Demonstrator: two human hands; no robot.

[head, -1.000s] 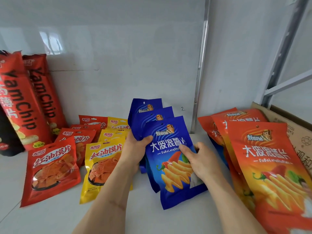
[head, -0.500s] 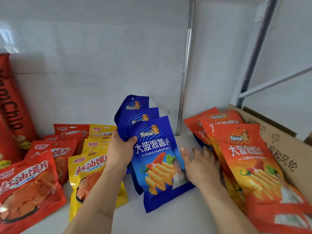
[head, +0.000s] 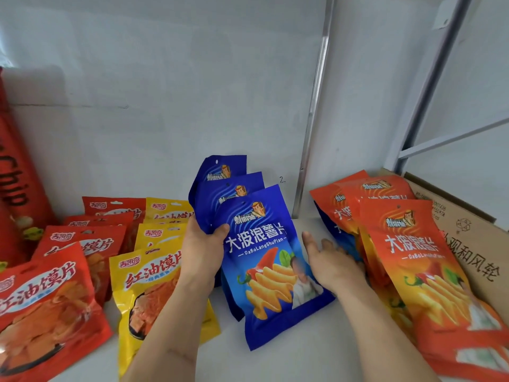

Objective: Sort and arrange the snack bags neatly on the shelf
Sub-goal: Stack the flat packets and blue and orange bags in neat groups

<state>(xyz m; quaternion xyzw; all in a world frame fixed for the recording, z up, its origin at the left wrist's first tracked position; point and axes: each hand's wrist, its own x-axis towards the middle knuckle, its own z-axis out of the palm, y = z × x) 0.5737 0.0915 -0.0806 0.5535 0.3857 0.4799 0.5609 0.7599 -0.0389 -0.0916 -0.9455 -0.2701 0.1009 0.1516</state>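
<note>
Three blue snack bags (head: pixel 264 260) stand fanned one behind another at the middle of the white shelf (head: pixel 275 362). My left hand (head: pixel 202 249) grips their left edge, thumb on the front bag. My right hand (head: pixel 330 260) is open, fingers spread, in the gap between the blue bags and a stack of orange snack bags (head: pixel 413 260) on the right, which hides its fingertips. Rows of red bags (head: pixel 52 299) and yellow bags (head: pixel 154 282) lie on the left.
Tall red YamChip bags (head: pixel 19 183) stand at the far left. A brown cardboard box (head: pixel 468 244) sits behind the orange bags at the right. A metal shelf post (head: pixel 314 119) rises behind the blue bags, against the white back wall.
My right hand has let go of the front blue bag and moved right toward the orange stack. My left hand keeps its grip. The camera has shifted right.
</note>
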